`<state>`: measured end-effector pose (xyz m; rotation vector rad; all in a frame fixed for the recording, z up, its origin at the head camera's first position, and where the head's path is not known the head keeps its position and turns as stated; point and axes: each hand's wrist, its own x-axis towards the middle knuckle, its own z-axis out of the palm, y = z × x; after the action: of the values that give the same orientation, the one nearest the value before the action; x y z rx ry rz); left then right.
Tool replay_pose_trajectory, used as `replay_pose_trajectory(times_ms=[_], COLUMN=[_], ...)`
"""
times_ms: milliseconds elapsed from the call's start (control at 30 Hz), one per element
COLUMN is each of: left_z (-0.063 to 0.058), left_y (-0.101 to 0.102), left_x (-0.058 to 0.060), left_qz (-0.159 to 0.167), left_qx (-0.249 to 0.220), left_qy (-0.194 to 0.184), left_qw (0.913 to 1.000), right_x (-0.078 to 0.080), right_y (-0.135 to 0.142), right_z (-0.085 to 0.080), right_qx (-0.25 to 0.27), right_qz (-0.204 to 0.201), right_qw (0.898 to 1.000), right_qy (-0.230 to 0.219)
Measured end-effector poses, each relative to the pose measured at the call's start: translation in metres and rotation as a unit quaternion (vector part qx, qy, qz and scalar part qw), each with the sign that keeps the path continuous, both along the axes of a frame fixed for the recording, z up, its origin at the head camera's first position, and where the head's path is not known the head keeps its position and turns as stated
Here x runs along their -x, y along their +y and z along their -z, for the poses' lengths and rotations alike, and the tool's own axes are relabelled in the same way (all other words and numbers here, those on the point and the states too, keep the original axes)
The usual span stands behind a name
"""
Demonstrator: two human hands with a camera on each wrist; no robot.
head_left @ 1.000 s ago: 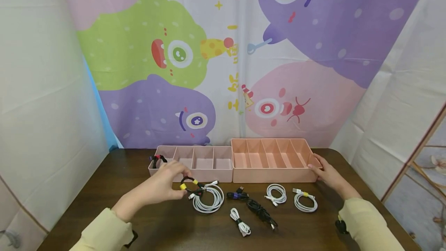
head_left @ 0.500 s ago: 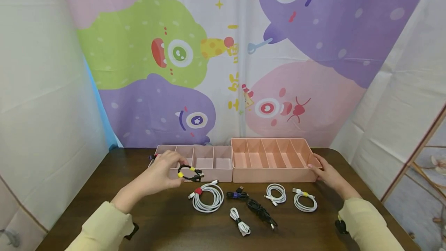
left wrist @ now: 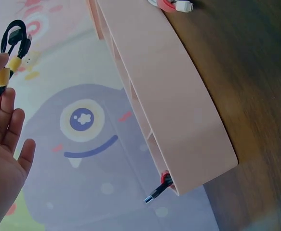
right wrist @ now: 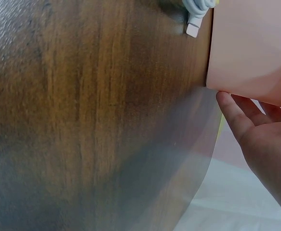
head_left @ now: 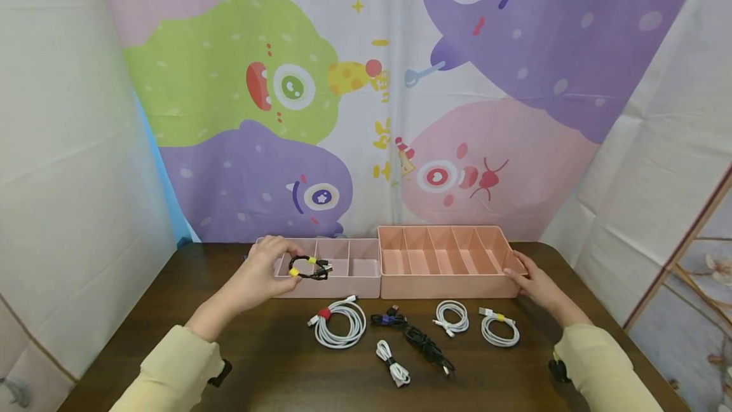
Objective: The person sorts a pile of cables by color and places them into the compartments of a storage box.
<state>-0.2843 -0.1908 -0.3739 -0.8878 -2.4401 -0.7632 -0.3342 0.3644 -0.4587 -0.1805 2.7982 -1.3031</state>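
My left hand (head_left: 264, 273) pinches a coiled black cable (head_left: 309, 276) with yellow ties between thumb and fingertips. It hangs above the greyish-pink divided box (head_left: 343, 287), in front of its left compartments. In the left wrist view, that black cable (left wrist: 15, 36) shows clear of the box. Another black cable (left wrist: 165, 184) with a red tie sticks out of the box's end compartment. At the right end of the peach divided box (head_left: 448, 287), my right hand (head_left: 539, 285) rests its thumb and fingers against the end wall, as the right wrist view also shows.
On the dark table (head_left: 320, 386) lie a white cable with a red tie (head_left: 341, 326), a black cable with a purple tie (head_left: 389, 320), a long black cable (head_left: 427, 348), a white bundled cable (head_left: 393, 364) and two white coils (head_left: 452, 318). A cartoon curtain (head_left: 366, 107) hangs behind.
My left hand has lifted the black cable from over the white coil with the red tie, up and slightly left to the greyish-pink box. The right hand has stayed at the peach box.
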Motion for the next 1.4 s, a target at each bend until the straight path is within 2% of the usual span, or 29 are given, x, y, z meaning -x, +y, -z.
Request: replay_pose_trajectory(times_ms=[267, 633, 933, 1400], left_z=[0.000, 0.007, 0.014, 0.026], left_y=[-0.002, -0.010, -0.016, -0.021], left_x=[0.004, 0.013, 0.020, 0.030], left_qz=[-0.024, -0.072, -0.102, -0.115], left_qx=[-0.018, -0.047, -0.063, -0.062], left_qy=[0.003, 0.014, -0.012, -0.012], left_qw=[0.9995, 0.9962, 0.9927, 0.9914], right_x=[-0.001, 0.000, -0.001, -0.002], right_y=[0.000, 0.000, -0.001, -0.002], right_z=[-0.001, 0.000, -0.001, -0.003], right_qx=[-0.007, -0.013, -0.017, -0.014], right_qz=[0.001, 0.006, 0.011, 0.010], right_qw=[1.000, 1.000, 1.000, 1.000], right_qy=[0.000, -0.004, -0.010, -0.012])
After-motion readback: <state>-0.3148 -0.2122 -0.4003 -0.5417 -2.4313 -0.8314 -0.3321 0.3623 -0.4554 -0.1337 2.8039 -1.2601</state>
